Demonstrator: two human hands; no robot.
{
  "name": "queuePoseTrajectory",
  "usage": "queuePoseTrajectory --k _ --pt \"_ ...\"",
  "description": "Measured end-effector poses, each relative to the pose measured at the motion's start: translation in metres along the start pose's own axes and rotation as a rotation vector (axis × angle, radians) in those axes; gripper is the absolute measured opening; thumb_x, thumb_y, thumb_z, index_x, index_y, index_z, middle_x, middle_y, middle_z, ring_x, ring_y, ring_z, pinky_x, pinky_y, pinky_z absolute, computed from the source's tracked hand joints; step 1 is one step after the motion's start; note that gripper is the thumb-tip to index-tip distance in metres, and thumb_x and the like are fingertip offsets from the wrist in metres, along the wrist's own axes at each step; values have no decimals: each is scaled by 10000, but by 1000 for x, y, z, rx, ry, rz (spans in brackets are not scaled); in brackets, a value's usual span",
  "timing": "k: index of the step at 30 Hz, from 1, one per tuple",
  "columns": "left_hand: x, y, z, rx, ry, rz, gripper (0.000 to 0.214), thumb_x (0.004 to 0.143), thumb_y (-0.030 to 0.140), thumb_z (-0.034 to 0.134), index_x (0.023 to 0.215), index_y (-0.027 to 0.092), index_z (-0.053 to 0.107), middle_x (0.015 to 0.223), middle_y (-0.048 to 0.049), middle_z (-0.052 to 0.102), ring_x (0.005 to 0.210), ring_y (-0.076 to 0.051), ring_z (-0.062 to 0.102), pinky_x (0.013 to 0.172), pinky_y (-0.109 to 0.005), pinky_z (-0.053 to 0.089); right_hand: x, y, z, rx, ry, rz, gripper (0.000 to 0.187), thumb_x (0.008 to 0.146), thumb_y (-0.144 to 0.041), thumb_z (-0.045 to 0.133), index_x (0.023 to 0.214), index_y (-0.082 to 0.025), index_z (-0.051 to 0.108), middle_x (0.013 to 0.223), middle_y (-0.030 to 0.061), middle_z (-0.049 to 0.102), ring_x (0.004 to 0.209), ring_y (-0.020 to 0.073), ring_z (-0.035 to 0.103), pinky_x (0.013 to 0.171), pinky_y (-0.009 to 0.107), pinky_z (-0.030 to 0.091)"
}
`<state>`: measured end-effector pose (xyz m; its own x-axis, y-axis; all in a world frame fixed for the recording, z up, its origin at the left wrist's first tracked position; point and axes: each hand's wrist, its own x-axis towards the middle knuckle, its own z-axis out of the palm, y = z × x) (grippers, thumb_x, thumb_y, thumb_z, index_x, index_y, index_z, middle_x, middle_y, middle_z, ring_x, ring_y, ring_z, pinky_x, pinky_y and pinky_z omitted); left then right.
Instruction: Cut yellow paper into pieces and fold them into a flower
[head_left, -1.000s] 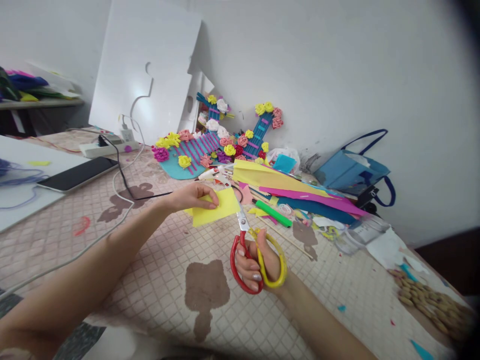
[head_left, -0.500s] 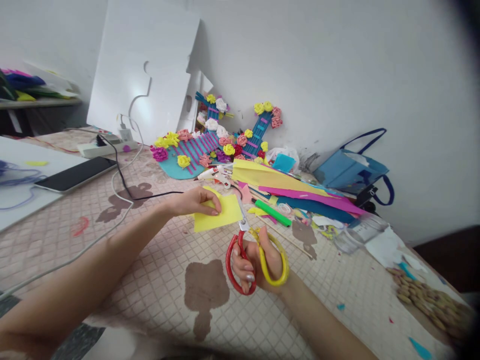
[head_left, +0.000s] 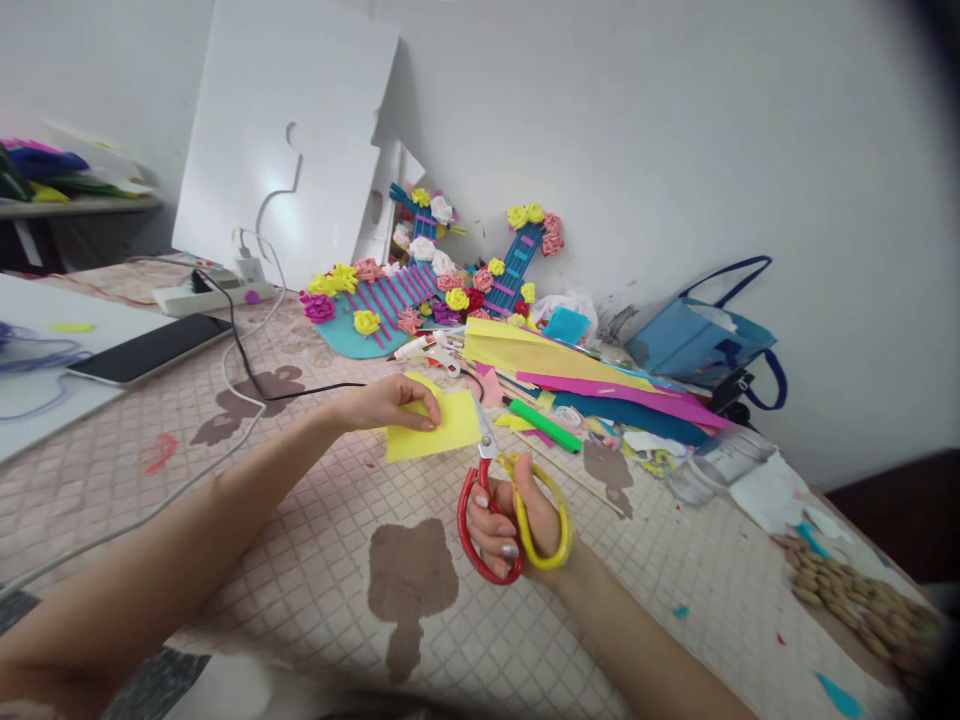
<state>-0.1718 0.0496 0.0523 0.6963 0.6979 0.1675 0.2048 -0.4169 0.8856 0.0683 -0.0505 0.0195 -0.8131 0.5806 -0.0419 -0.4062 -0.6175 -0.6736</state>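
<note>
Two bare hands are at work above the table (head_left: 337, 560), one on each side of a piece of yellow paper (head_left: 454, 424). The left hand (head_left: 379, 403) is nearly closed: its thumb and bent fingers pinch this paper, which spreads out to the right from the fingertips. The right hand (head_left: 541, 512) is curled around the handles of the scissors (head_left: 486, 446), with the thumb through the yellow loop and some fingers through the red one. The two loops stand apart. The blades point upward, away from the person, and are at the right edge of the paper; whether the paper lies between them, I cannot tell.

Behind the paper is a white glue gun (head_left: 431, 348). To the right of the blades lies a green marker (head_left: 546, 427), and below it a thin stick (head_left: 574, 478) lies at a slant. Farther back, a long yellow sheet (head_left: 547, 355) rests partly over a magenta sheet (head_left: 630, 391). Next to the wall stands a blue decoration (head_left: 390, 300) with many flowers in yellow, white, pink and red. A blue bag (head_left: 694, 338) is at the far right, and a phone (head_left: 154, 347) at the left.
</note>
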Motion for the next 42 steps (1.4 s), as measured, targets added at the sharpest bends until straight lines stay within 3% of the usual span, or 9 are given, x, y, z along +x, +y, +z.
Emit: queuePoseTrajectory --k 6,10,14,17,20,29,35,38,42 --pt "0 -1 -3 35 -5 -9 180 731 302 673 804 138 682 795 -34 679 729 -111 585 663 -197 447 0 -1 -2 -27 7 -18 622 771 -767 278 749 -182 485 460 -92 318 326 47 237 327 171 393" --pt "0 -2 -2 30 3 -40 185 719 310 679 801 145 678 795 -27 676 731 -114 583 661 -199 444 0 -8 -7 -205 164 -45 624 710 -813 327 724 -203 457 433 -103 304 304 54 233 293 179 345" --pt "1 1 1 16 43 -104 212 711 339 679 808 150 674 790 -17 663 695 -108 566 612 -189 423 -7 -33 -19 -742 605 -132 596 692 -804 370 756 -220 465 446 -92 344 317 82 309 318 203 314" --pt "1 4 3 2 73 -148 230 706 355 675 806 148 675 769 -14 654 658 -101 548 585 -189 408 -19 -62 -29 -1486 1047 -144 500 701 -680 525 833 -199 563 606 3 560 522 151 533 481 251 399" --pt "1 5 5 -14 100 -183 251 702 378 669 799 147 679 771 -23 656 656 -107 545 566 -193 399 -34 -87 -40 -1964 1348 111 443 758 -591 505 940 -201 611 781 86 663 738 249 620 608 311 410" --pt "1 3 4 -43 199 -294 336 674 463 666 790 148 671 770 -33 669 666 -133 566 564 -214 421 -82 -123 -84 -2116 1345 335 430 796 -515 477 980 -159 634 903 133 687 834 266 633 613 290 379" --pt "1 2 2 -109 272 -301 324 693 420 655 875 153 648 816 -36 669 652 -130 580 545 -214 420 -99 -134 -102 -2025 1355 140 307 811 -406 517 897 -142 647 843 114 685 785 227 631 646 285 407" --pt "1 -1 4 -166 287 -281 334 708 388 647 948 157 621 827 -36 661 635 -130 581 535 -224 423 -84 -126 -90 -1988 1384 -177 279 827 -372 498 920 -141 624 848 102 672 779 209 617 693 300 432" --pt "5 -9 9 -77 248 -196 360 729 377 629 1008 152 603 945 -67 652 744 -155 597 619 -256 466 -47 -90 -59 -1882 957 -447 207 852 -315 475 898 -175 620 882 74 653 777 185 592 696 295 444"
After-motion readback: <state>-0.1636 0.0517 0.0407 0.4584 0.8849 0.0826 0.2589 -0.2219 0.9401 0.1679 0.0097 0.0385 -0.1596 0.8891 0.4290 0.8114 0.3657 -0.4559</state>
